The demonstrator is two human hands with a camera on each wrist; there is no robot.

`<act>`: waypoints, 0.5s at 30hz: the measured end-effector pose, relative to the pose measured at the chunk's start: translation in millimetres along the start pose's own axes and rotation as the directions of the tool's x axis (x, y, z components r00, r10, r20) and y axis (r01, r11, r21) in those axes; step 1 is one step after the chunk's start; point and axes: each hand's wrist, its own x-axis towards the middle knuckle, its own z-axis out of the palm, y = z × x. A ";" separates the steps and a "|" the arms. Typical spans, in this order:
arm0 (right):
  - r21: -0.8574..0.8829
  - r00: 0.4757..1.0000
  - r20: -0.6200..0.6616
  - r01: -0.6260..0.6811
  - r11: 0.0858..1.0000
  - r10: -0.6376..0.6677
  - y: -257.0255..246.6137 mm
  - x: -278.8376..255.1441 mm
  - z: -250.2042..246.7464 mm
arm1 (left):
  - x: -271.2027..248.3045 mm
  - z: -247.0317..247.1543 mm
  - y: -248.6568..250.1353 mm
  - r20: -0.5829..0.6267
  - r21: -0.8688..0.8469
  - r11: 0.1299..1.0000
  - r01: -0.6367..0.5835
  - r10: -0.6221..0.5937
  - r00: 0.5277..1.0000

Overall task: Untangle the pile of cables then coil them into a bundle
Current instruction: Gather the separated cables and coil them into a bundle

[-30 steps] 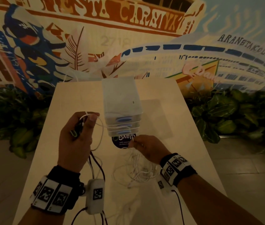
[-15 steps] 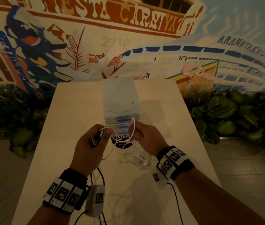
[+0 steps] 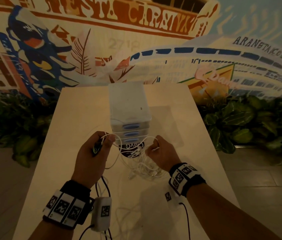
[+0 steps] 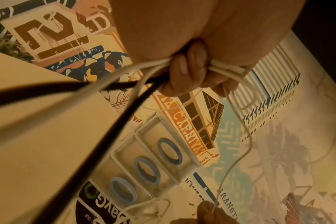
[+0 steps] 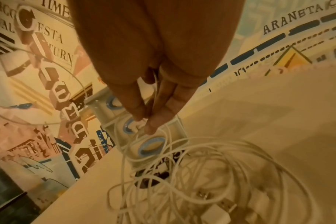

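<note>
— What is the left hand point(image 3: 91, 153) gripping?
— White and black cables point(image 4: 98, 91). The right hand point(image 3: 161, 153) is pinching a thin white cable above the tangled pile point(image 3: 147, 168) lying on the desk point(image 3: 78, 115).

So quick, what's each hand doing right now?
Left hand: grips gathered thin white cables and black cables.
Right hand: pinches one thin white cable strand.

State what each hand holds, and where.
Left hand grips gathered white and black cables in its fist; right hand pinches one thin white cable along its length.
</note>
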 end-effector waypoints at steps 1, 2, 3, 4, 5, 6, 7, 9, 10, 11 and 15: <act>-0.034 0.999 -0.051 -0.011 0.999 0.009 5.0 0.0 1.9 | -0.3 -0.6 -0.2 -0.005 -0.010 1.000 -0.001 0.001 1.000; -0.034 0.996 -0.091 -0.020 0.999 0.017 9.1 0.0 3.6 | -0.8 -1.2 -0.4 -0.009 -0.015 1.000 -0.002 0.002 1.000; -0.043 0.994 -0.104 -0.031 0.999 0.027 12.1 0.4 3.5 | -1.1 -1.6 -0.9 -0.015 -0.015 1.000 0.001 -0.001 1.000; -0.059 0.994 -0.109 -0.034 0.998 0.028 13.7 1.3 3.4 | -1.6 -1.9 -1.1 -0.020 -0.014 1.000 0.004 -0.005 1.000; -0.089 0.994 -0.097 -0.051 0.995 0.042 13.6 2.0 2.3 | -2.1 -2.6 -1.2 -0.023 -0.009 1.000 0.006 -0.007 1.000; -0.115 0.994 -0.077 -0.087 0.990 0.078 14.3 3.6 1.7 | -2.5 -3.2 -1.7 -0.023 0.000 1.000 0.006 -0.006 1.000; -0.145 0.991 -0.047 -0.127 0.981 0.122 14.6 4.9 0.8 | -3.2 -3.6 -2.1 -0.020 0.012 1.000 0.006 -0.006 1.000; -0.267 0.980 0.033 -0.180 0.947 0.196 17.2 8.7 1.2 | -4.4 -4.1 -2.3 -0.007 0.029 1.000 0.003 -0.003 1.000; -0.334 0.976 0.069 -0.172 0.927 0.206 17.0 9.9 1.2 | -5.0 -4.3 -2.3 -0.004 0.029 1.000 0.003 -0.002 1.000; -0.376 0.974 0.100 -0.152 0.914 0.203 15.5 10.5 0.9 | -5.5 -4.6 -2.1 -0.006 0.029 1.000 0.003 -0.002 1.000; -0.371 0.963 0.226 -0.056 0.927 0.149 5.8 8.5 -0.6 | -5.8 -6.4 -0.8 -0.029 0.036 0.999 -0.001 0.002 1.000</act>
